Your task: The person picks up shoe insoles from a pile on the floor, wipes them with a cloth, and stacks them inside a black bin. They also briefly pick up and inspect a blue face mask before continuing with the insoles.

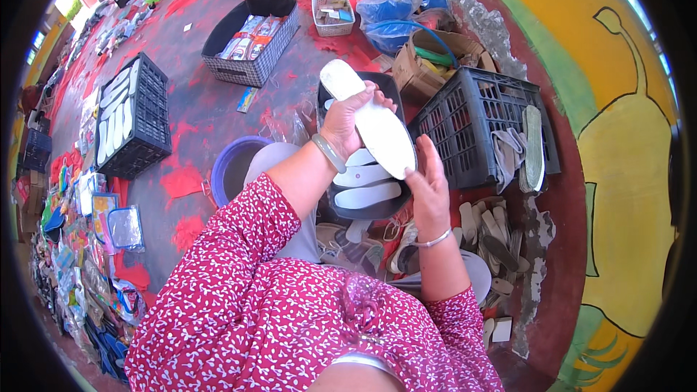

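Observation:
A white insole [383, 134] is held slantwise in front of me, its broad end toward the lower right. My left hand [350, 122] is closed round its middle, thumb lying across the upper face. Beside the broad end, my right hand [430, 187] has its fingers stretched out, with the thumb at the insole's edge. Beneath both hands sits a dark bin [396, 94] with more white insoles [367, 195] lying in it. The held insole and my left hand cover part of the bin.
A black crate [472, 123] with a grey cloth [506, 156] stands right; loose soles [501, 243] pile below. Left are a purple tub [225, 167] and a crate of white insoles [138, 152]. Farther off are a checked basket [261, 58] and a cardboard box [415, 76].

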A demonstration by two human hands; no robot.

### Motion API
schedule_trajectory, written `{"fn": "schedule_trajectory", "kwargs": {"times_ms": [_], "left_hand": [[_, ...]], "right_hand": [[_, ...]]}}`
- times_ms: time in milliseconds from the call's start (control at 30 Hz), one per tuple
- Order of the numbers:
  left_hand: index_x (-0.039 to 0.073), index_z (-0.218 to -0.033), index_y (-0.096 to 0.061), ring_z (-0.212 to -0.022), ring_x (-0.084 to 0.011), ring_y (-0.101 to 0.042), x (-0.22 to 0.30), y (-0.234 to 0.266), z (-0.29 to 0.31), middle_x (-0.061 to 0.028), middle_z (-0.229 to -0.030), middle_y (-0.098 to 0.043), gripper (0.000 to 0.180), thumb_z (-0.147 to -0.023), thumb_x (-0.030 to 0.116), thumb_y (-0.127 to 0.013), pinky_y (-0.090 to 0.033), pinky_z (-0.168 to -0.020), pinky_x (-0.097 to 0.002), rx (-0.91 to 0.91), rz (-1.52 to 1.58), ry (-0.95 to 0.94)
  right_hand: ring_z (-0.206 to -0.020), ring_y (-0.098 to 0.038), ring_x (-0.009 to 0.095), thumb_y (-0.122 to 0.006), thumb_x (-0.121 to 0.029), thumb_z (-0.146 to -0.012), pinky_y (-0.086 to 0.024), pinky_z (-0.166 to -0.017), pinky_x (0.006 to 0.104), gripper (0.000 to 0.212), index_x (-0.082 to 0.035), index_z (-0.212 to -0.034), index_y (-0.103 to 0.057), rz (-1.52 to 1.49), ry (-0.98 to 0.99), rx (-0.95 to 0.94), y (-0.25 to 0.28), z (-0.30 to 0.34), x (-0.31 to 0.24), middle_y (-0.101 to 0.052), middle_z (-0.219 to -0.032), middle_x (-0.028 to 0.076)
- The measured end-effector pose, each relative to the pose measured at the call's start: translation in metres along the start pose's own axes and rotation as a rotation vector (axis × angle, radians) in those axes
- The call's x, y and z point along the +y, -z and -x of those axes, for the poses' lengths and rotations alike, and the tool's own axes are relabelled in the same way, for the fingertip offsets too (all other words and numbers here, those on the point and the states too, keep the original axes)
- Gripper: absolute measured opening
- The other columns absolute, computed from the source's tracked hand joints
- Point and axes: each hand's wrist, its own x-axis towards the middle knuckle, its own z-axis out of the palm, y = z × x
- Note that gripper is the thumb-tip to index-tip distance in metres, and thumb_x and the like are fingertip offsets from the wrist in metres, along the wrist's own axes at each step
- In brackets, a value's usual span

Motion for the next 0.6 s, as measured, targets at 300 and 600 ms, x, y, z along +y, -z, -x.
{"fn": "schedule_trajectory", "kwargs": {"times_ms": [300, 600], "left_hand": [[0.005, -0.095, -0.053, -0.078, -0.0264, -0.062, -0.004, 0.005, -0.002, -0.009, -0.077, -0.059, 0.014, -0.082, 0.005, -0.06, -0.05, -0.081, -0.0442, 0.003, -0.125, -0.085], [0.003, -0.099, -0.052, -0.08, -0.029, -0.062, -0.004, -0.011, 0.009, -0.011, -0.081, -0.06, 0.016, -0.083, 0.006, -0.055, -0.05, -0.082, -0.0457, -0.041, -0.176, -0.004]], "right_hand": [[-0.104, -0.06, 0.023, -0.048, -0.021, -0.094, -0.049, -0.083, 0.0298, 0.04, 0.0, -0.126, -0.04, -0.233, -0.25, -0.099, -0.01, 0.003, -0.007, -0.06, -0.112, 0.014], [-0.095, -0.064, 0.022, -0.05, -0.019, -0.092, -0.053, -0.07, 0.0257, 0.037, 0.0, -0.123, -0.042, -0.364, -0.396, -0.122, 0.008, 0.001, 0.004, -0.061, -0.108, 0.015]]}}
